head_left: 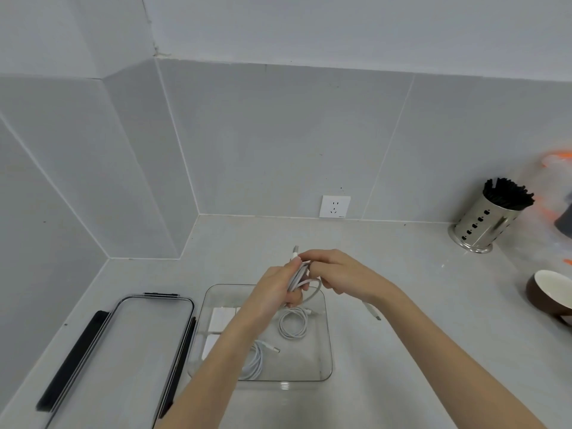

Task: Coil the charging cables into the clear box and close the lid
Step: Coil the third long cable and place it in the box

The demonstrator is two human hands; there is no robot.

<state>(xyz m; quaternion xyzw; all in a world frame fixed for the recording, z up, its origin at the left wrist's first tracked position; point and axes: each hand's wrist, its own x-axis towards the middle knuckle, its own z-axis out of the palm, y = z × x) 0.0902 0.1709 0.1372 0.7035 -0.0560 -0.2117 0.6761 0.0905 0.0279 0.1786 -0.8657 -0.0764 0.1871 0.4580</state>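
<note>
A clear box (325, 345) stands open on the grey counter. Inside it lie two coiled white cables (293, 326) (255, 362) and white charger blocks (220, 320) on its left side. Above the box's far edge, my left hand (275, 289) grips a folded bundle of white cable (298, 278), one plug sticking up past my fingers. My right hand (337, 270) pinches the same cable at the top of the bundle. A loose end with a plug (373, 311) hangs down under my right wrist. The clear lid (136, 351) with black clips lies flat left of the box.
A steel holder full of black sticks (489, 218) stands at the back right. A brown bowl (551, 294) sits at the right edge. A white wall socket (335, 206) is above the counter's back edge. The tiled wall corner closes the left side.
</note>
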